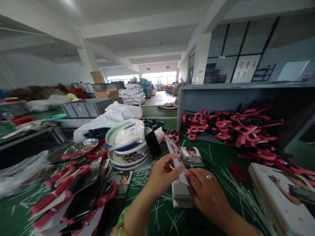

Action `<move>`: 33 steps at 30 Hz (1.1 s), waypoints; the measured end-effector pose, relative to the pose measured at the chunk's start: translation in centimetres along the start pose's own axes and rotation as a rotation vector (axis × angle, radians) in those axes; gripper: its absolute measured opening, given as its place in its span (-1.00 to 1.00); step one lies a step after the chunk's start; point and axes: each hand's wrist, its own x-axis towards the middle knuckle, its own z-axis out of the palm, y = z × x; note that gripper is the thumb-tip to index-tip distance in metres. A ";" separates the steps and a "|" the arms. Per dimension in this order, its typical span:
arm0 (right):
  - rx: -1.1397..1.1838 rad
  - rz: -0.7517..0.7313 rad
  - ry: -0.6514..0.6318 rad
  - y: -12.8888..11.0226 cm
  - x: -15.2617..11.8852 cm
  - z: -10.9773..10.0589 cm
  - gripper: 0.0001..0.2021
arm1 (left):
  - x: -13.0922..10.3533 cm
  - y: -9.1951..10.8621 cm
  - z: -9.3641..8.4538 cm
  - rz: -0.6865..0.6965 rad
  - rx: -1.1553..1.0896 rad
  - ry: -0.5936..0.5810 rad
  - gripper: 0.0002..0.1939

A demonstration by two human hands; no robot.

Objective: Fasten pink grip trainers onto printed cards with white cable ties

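White sacks [134, 95] (piled up) lie near cardboard boxes [107, 94].

My green worktop [222, 154] is strewn with thin white ties [141, 175]. Right before me on it stands a small stack of printed cards [182, 193]; to my right, red scissors [240, 172] and a bigger card stack [283, 196]; leftward, carded clamps [73, 186]; beyond, stacked white trays [118, 165] and a grey crate [209, 100] on its side.
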 end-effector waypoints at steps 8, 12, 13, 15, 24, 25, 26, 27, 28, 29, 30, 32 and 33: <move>0.098 0.064 -0.083 -0.5 0.1 0.9 -0.76 | 0.4 -2.8 -2.8 0.183 0.507 0.156 -0.78; 0.192 0.128 -0.132 0.6 -0.5 0.8 -0.76 | 1.2 -5.6 -1.9 0.211 0.438 0.256 -0.83; 0.228 0.153 -0.140 1.1 -0.7 0.7 -0.76 | 1.3 -6.2 -1.7 0.195 0.397 0.244 -0.83; 0.295 0.222 -0.162 2.5 -1.3 0.5 -0.77 | 1.4 -7.2 -1.3 0.162 0.358 0.228 -0.81; -0.048 0.615 -0.585 17.1 -3.2 1.5 -0.70 | 0.9 -9.2 0.0 0.144 0.343 0.311 -0.78; -0.065 0.610 -0.614 18.4 -3.0 2.1 -0.70 | 0.8 -9.3 0.2 0.142 0.346 0.284 -0.77; -0.075 0.604 -0.631 19.5 -2.5 2.8 -0.68 | 0.7 -9.5 0.3 0.138 0.352 0.249 -0.76; -0.082 0.601 -0.635 20.3 -1.9 3.7 -0.66 | 0.6 -9.7 0.4 0.133 0.353 0.209 -0.74; -0.091 0.599 -0.641 20.9 -1.1 4.7 -0.62 | 0.4 -10.0 0.5 0.129 0.344 0.171 -0.70; -0.102 0.597 -0.647 21.5 -0.1 5.8 -0.58 | 0.2 -10.4 0.5 0.125 0.328 0.133 -0.65; -0.113 0.593 -0.653 21.9 1.0 7.0 -0.54 | 0.0 -10.9 0.5 0.124 0.310 0.094 -0.59; -0.126 0.577 -0.664 22.7 3.5 9.6 -0.48 | -0.4 -11.9 0.4 0.144 0.274 0.032 -0.49; -0.131 0.567 -0.671 23.0 4.8 10.9 -0.46 | -0.6 -12.4 0.3 0.167 0.262 0.013 -0.45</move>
